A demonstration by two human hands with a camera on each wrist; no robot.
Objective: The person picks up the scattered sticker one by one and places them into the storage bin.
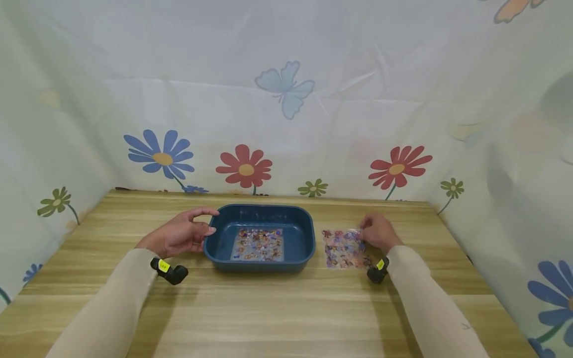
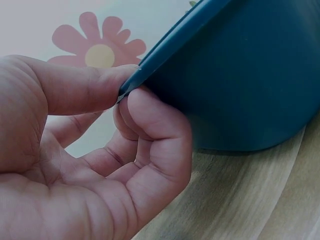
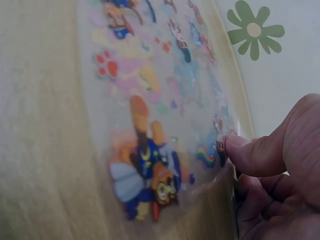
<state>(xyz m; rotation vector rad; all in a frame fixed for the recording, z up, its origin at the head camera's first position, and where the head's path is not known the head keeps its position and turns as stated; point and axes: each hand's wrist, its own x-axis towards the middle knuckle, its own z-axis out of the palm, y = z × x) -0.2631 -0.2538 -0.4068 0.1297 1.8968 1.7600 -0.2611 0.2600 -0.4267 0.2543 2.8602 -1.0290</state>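
A dark blue rectangular basin (image 1: 259, 267) stands on the wooden table, with a sheet of colourful stickers (image 1: 258, 245) lying flat on its floor. At the basin's left rim, my left hand (image 1: 181, 232) pinches the edge between thumb and curled fingers, as the left wrist view shows closely. To the right of the basin is a second, clear sticker sheet (image 1: 342, 248) with cartoon animals and paw prints. My right hand (image 1: 379, 231) pinches that sheet's right edge between thumb and fingers. In the right wrist view the sheet (image 3: 150, 115) looks tilted and slightly bent.
The wood-grain table (image 1: 268, 313) extends in front of the basin and to both sides. A pale curtain (image 1: 201, 109) printed with flowers and butterflies encloses the back and sides. Black wrist cameras sit on both beige sleeves.
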